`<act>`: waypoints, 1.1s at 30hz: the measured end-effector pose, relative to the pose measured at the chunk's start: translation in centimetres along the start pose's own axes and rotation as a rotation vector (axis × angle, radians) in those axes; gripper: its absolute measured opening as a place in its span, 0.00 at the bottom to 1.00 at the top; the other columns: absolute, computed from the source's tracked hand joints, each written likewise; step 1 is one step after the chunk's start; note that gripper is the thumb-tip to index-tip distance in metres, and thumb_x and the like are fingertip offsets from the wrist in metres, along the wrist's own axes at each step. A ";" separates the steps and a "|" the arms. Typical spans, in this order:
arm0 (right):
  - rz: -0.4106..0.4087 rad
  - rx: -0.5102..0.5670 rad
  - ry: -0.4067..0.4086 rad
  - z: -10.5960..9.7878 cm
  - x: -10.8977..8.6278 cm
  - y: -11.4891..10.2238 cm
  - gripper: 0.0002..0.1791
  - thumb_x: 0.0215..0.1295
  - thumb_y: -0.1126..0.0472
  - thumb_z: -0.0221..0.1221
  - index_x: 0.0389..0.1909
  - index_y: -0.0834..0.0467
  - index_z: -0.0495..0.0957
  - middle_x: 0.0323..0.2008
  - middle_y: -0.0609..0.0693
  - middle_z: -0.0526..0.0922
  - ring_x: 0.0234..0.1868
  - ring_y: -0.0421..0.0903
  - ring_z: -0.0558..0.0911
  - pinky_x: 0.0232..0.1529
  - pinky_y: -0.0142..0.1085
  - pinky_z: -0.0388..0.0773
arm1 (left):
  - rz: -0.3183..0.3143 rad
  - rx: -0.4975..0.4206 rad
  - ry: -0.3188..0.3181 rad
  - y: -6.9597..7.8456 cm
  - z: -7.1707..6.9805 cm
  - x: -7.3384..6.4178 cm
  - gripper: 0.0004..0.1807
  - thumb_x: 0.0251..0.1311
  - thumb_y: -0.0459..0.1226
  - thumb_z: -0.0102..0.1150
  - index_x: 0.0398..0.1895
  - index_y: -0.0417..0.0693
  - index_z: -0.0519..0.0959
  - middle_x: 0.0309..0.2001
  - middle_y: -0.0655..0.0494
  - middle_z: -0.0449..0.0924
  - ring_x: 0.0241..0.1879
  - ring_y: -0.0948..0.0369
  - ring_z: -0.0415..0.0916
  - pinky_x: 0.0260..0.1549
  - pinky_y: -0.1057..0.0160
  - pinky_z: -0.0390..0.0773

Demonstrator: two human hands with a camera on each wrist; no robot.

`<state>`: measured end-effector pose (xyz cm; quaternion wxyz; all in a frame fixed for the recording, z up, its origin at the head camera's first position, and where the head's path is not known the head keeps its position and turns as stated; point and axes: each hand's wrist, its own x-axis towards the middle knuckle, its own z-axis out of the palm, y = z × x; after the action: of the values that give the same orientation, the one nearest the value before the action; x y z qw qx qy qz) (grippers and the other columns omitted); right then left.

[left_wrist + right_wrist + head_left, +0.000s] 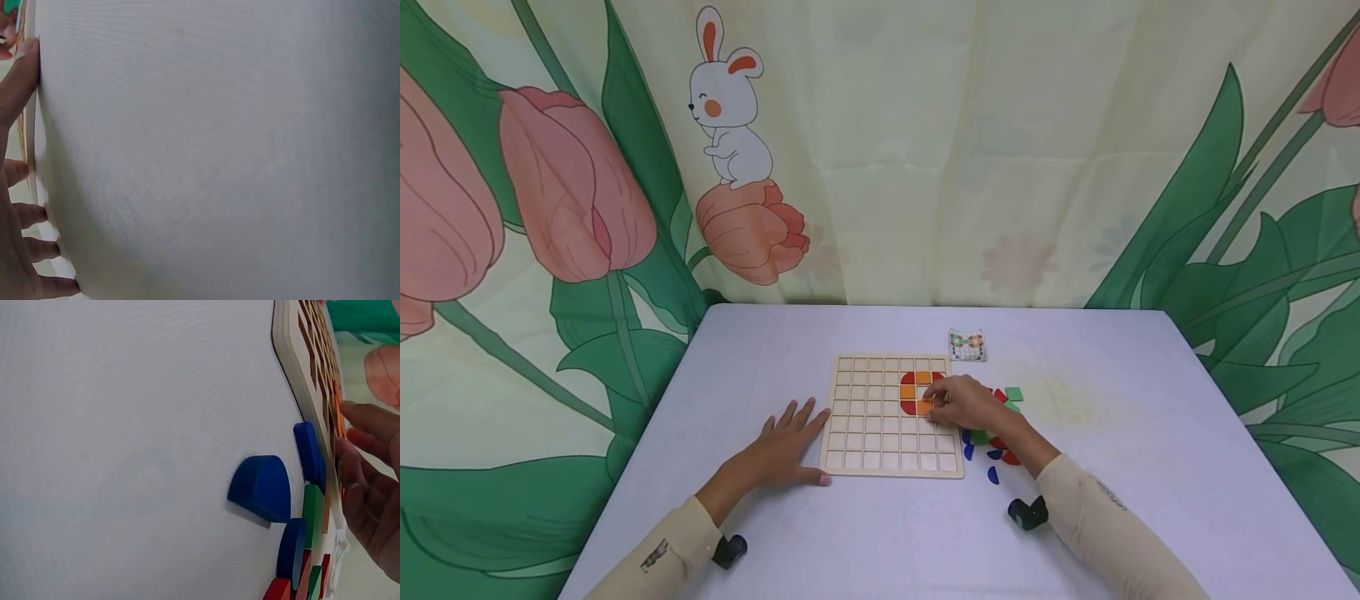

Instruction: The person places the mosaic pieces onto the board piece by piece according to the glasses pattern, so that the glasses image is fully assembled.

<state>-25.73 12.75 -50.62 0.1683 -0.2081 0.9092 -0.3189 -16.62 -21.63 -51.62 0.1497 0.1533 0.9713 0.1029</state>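
Note:
A light wooden grid board (868, 435) lies on the table. My left hand (782, 450) has its fingers spread, and its fingertips touch the board's left edge and lower left corner. Over the board's right side, my right hand (961, 402) pinches an orange square (926, 407) at the grid with thumb and fingers. Red rounded pieces (908, 407) and other orange squares (907, 391) sit in cells around it. The right hand hides some cells there. In the right wrist view, the right hand's fingertips (347, 407) meet the orange and red pieces at the board's surface.
Loose blue pieces (265, 487), green pieces (1014, 393) and red pieces (1011, 458) lie right of the board, partly under the right forearm. A small pattern card (967, 345) lies beyond the board's upper right corner. A printed curtain (910, 167) hangs behind the table.

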 end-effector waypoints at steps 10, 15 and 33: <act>-0.034 0.113 0.078 -1.4 -1.1 1.8 0.15 0.70 0.54 0.62 0.54 0.54 0.83 0.42 0.49 0.84 0.31 0.43 0.76 0.31 0.32 0.76 | -0.006 0.014 -0.010 0.0 0.0 0.0 0.62 0.46 0.69 0.68 0.81 0.57 0.52 0.81 0.44 0.44 0.80 0.38 0.38 0.69 0.28 0.50; 0.027 0.132 0.136 -2.4 -2.0 2.5 0.14 0.69 0.56 0.63 0.52 0.55 0.84 0.42 0.52 0.84 0.33 0.45 0.78 0.31 0.33 0.79 | -0.008 0.006 -0.007 0.2 -0.3 0.0 0.61 0.46 0.68 0.69 0.81 0.56 0.53 0.81 0.43 0.45 0.79 0.38 0.39 0.68 0.27 0.50; 0.213 0.029 0.216 -4.2 -3.3 6.1 0.14 0.67 0.58 0.64 0.52 0.56 0.83 0.41 0.53 0.84 0.37 0.47 0.79 0.34 0.33 0.82 | -0.004 0.011 0.003 0.1 -0.1 0.0 0.61 0.45 0.69 0.68 0.80 0.56 0.54 0.81 0.43 0.45 0.79 0.38 0.40 0.68 0.27 0.51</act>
<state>-26.41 20.79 -50.91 0.1054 -0.0727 0.9343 -0.3328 -16.58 -21.51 -51.51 0.1473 0.1520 0.9725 0.0974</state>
